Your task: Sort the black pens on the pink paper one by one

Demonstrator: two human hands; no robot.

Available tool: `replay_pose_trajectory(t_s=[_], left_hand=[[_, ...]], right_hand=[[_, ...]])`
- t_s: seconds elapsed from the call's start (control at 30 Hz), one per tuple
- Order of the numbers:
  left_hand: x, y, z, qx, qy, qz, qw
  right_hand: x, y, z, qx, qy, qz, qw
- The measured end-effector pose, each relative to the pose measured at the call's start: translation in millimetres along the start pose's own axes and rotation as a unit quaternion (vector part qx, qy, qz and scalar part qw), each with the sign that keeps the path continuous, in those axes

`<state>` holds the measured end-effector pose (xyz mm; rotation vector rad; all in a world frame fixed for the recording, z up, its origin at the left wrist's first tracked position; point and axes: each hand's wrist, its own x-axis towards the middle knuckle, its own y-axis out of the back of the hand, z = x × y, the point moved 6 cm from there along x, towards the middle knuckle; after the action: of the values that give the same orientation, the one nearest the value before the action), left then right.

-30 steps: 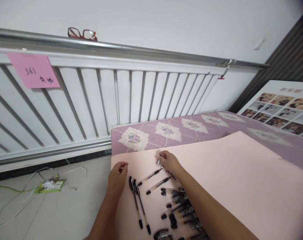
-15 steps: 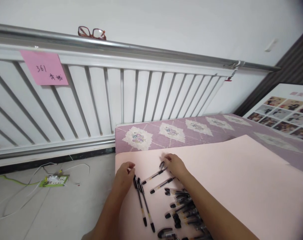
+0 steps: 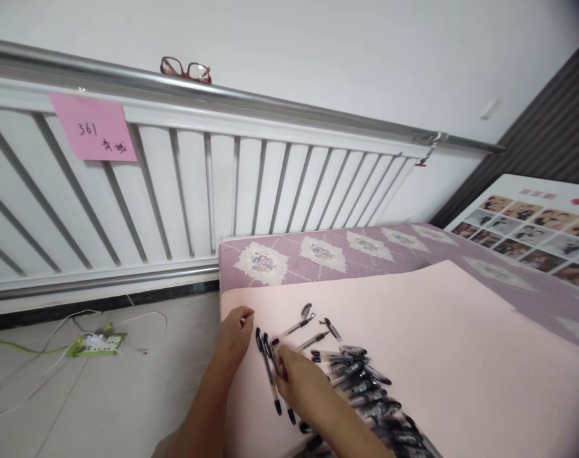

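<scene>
My left hand rests at the left edge of the pink sheet, thumb and fingers curled together with no object visible in them. Just right of it, two black-capped clear pens lie side by side. My right hand pinches at the right one of these, its fingertips partly hidden; exactly where they touch is hard to see. Beyond it, a slanted pen lies with its clip end up, and a second slanted pen is partly covered by my hand. A heap of similar pens lies right of my forearm.
The sheet covers a purple patterned cloth. Behind stands a white radiator with a pink note; glasses sit on its pipe. A power strip with cables lies on the floor at left. A photo board is at right.
My right hand has left the clip end of the far slanted pen and come left and nearer, to the side-by-side pens. My left hand has barely moved. The view has shifted slightly.
</scene>
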<state>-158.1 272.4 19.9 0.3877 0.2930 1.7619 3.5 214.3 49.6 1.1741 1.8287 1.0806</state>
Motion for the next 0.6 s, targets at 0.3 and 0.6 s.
replay_pose_trajectory(t_s=[0.3,0.6], left_hand=[[-18.5,21.0,4.4,-0.078,0.029,0.036,0.996],[-144.5,3.5,22.9,-0.34,0.11,-0.097,0.929]], right_hand=[[-12.1,5.4,-6.1,-0.011,-0.045,0.047,0.998],[-122.3,-24.3,-3.4,0.316,-0.065,0.063,0.944]])
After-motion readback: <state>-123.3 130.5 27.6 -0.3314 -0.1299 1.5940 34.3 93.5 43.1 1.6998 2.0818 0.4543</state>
